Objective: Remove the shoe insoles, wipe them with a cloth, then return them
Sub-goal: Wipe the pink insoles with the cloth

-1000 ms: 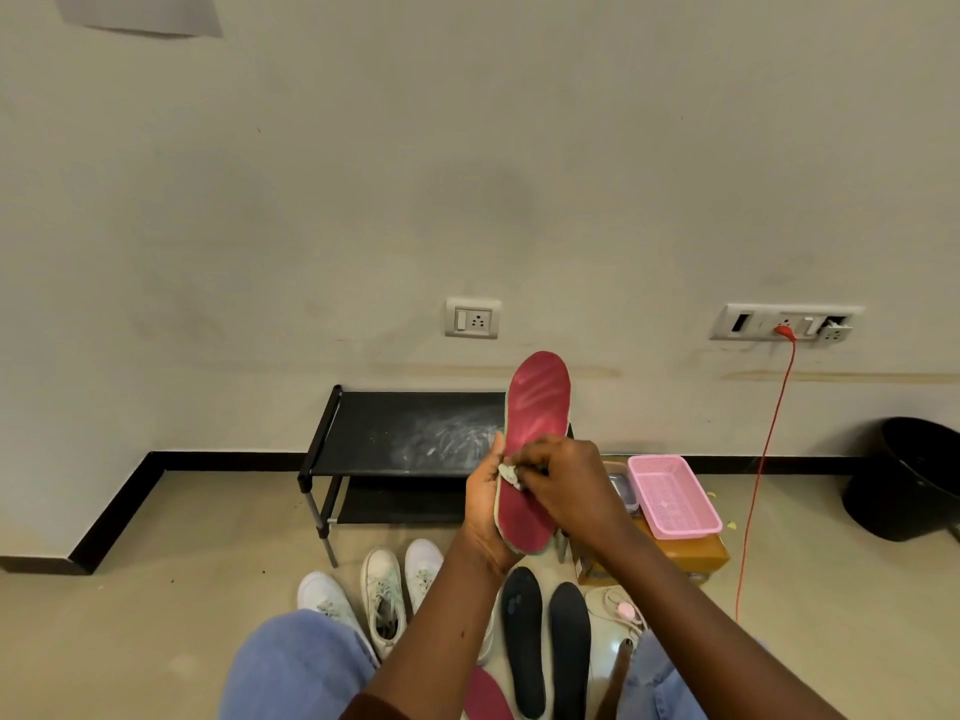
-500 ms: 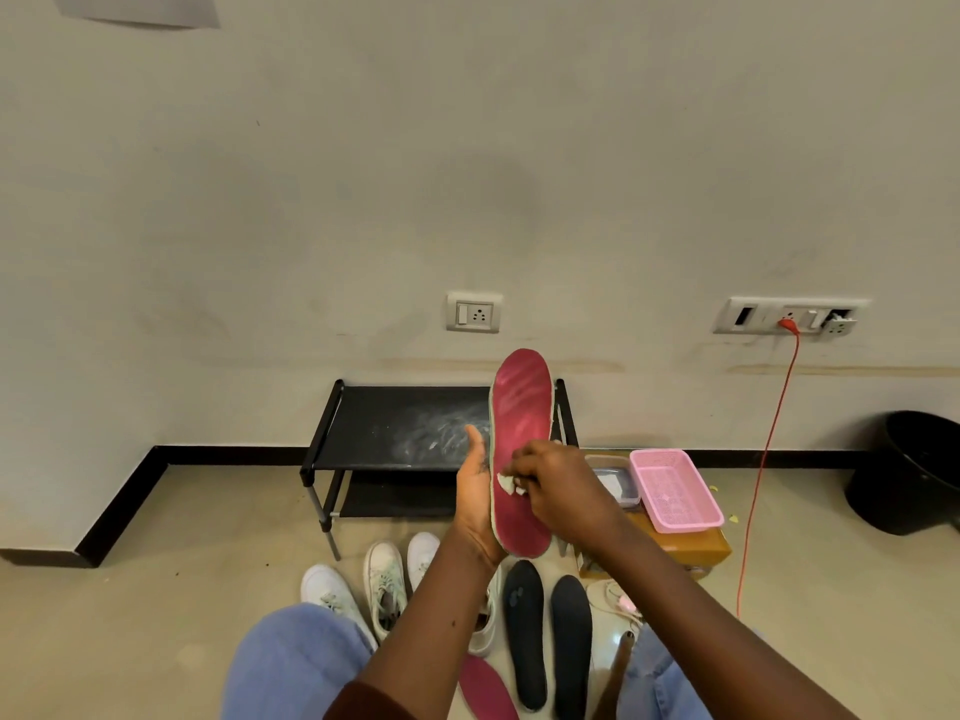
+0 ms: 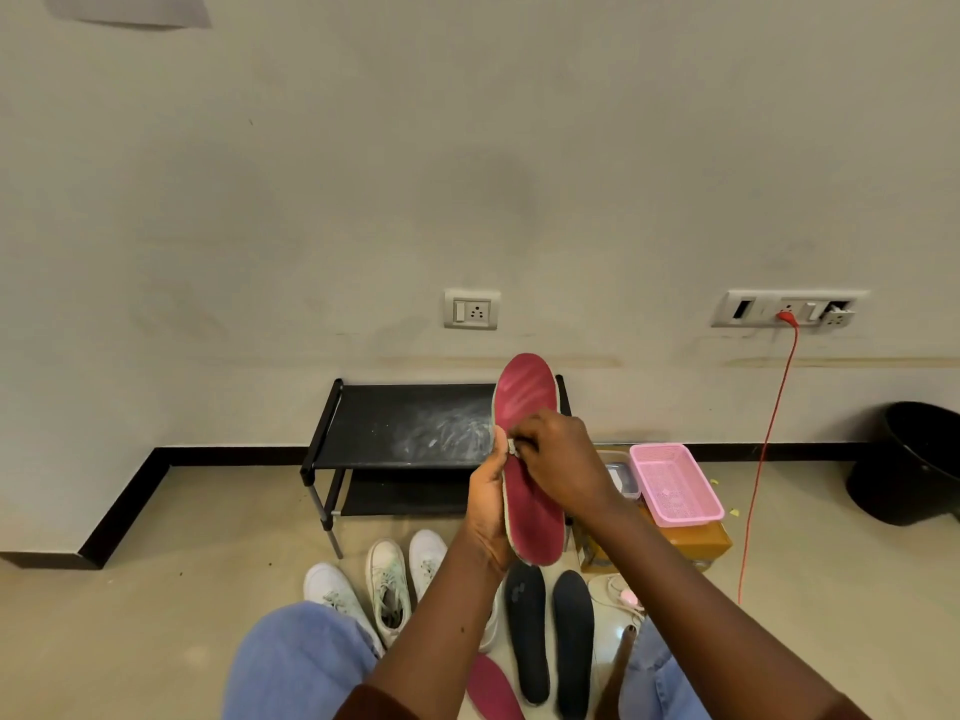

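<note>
Slid up the red insole (image 3: 532, 491) since half a second ago, a barely visible white cloth (image 3: 512, 448) is pinched by the right hand (image 3: 563, 462), the insole being clasped upright at lower centre by the left hand (image 3: 488, 504), before the black shoe rack (image 3: 405, 433).

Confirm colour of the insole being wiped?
Red, pale edge: the held insole, clearest in the head view.

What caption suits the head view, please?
Left hand holds red insole upright; right hand wipes it with cloth.
</note>
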